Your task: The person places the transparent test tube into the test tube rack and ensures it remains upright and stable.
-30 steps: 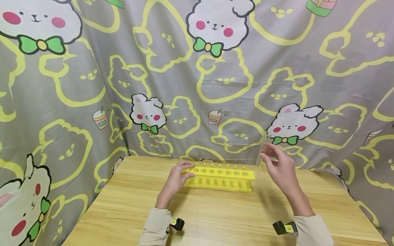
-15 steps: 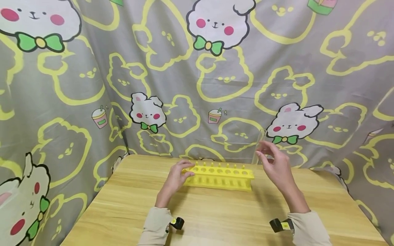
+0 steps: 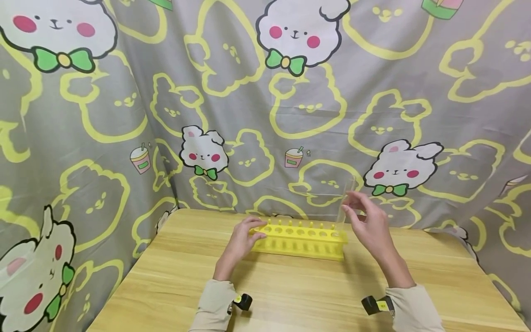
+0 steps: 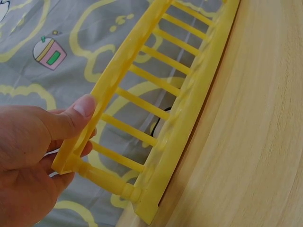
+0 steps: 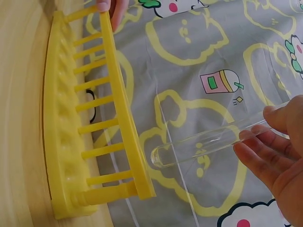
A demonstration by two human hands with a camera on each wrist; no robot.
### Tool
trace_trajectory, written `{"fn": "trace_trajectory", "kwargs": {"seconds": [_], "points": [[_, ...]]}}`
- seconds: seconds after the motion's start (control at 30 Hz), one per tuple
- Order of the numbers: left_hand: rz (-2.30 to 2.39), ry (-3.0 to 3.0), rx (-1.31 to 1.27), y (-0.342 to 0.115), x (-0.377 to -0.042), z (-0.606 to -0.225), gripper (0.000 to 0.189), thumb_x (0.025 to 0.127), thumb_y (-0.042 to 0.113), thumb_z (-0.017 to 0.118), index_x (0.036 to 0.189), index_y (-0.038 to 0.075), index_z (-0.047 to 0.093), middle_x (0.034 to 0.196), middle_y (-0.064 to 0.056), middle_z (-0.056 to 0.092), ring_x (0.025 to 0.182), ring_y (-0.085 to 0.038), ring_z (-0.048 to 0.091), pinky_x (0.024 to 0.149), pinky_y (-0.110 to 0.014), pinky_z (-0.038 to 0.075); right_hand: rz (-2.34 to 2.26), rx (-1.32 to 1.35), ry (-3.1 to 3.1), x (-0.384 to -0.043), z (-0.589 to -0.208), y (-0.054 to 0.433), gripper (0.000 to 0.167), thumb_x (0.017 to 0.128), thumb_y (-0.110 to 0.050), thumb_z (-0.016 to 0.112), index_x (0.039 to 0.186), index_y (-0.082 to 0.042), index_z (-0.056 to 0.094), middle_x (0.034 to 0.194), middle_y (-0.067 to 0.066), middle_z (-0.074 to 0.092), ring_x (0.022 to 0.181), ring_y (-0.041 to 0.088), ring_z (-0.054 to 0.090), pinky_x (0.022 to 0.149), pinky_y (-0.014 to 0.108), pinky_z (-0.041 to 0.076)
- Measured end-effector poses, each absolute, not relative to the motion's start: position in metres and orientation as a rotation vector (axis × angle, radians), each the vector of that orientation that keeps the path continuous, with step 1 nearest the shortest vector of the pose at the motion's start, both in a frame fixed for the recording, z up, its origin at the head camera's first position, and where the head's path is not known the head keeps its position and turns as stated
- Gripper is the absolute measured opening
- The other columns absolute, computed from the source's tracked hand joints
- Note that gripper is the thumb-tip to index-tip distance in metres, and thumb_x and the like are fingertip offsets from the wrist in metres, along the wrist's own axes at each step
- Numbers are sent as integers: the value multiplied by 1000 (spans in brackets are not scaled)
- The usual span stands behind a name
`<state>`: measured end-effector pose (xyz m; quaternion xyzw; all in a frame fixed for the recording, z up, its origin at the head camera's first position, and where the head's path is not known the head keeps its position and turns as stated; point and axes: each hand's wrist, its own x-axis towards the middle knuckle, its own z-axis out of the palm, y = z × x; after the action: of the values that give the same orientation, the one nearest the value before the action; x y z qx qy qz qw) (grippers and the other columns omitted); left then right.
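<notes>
A yellow test tube rack (image 3: 300, 250) stands on the table, with a row of round holes along its top plate and a row of pegs behind them. My left hand (image 3: 240, 236) grips the rack's left end, thumb on the front edge of the top plate (image 4: 116, 75). In my right hand (image 3: 371, 221) a clear glass test tube (image 5: 203, 145) is pinched between thumb and fingers near its upper part. The tube leans slightly, and its rounded lower end is close over the rack's right end, by the last hole. No tubes show in the rack.
The wooden table (image 3: 265, 295) runs back to a grey curtain (image 3: 249, 110) with a rabbit pattern, hanging close behind the rack. More curtain hangs at the left side. A small black camera (image 3: 244, 302) is strapped to each wrist.
My right hand has moved left with the test tube, from beside the rack to over its right end. My left hand keeps its hold on the rack.
</notes>
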<state>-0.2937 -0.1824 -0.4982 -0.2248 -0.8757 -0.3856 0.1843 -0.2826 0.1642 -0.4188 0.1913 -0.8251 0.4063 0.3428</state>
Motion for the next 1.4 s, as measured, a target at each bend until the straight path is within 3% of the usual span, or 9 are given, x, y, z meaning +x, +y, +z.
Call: {"fn": "trace_trajectory", "kwargs": {"seconds": [0.3, 0.6, 0.8, 1.4], "points": [[-1079, -2467, -644, -182, -294, -499, 34, 85, 5, 80, 118, -3, 74, 119, -14, 68, 115, -35, 64, 97, -48, 55, 1063, 489, -2170, -281, -420, 160, 35, 93, -2, 75, 126, -4, 66, 100, 4, 73, 91, 2, 66, 72, 5, 52], [-1104, -2473, -640, -182, -294, -497, 35, 85, 3, 80, 118, -3, 74, 118, -14, 69, 115, -34, 64, 98, -49, 55, 1078, 499, -2181, -280, -418, 154, 35, 94, -2, 75, 127, -5, 65, 100, 2, 72, 91, 10, 69, 72, 12, 56], [-1110, -2471, -645, -183, -293, -496, 35, 85, 2, 80, 118, -3, 74, 119, -14, 68, 115, -35, 64, 98, -49, 55, 1085, 505, -2177, -280, -417, 151, 36, 93, -1, 75, 127, -5, 65, 100, 3, 72, 91, 9, 69, 73, 8, 54], [-1078, -2509, -639, -185, -294, -499, 36, 87, 9, 80, 121, -1, 73, 121, -12, 68, 117, -34, 63, 99, -47, 55, 1119, 533, -2170, -284, -419, 142, 33, 92, -1, 76, 124, -4, 66, 98, 1, 71, 92, 18, 72, 71, 14, 58]]}}
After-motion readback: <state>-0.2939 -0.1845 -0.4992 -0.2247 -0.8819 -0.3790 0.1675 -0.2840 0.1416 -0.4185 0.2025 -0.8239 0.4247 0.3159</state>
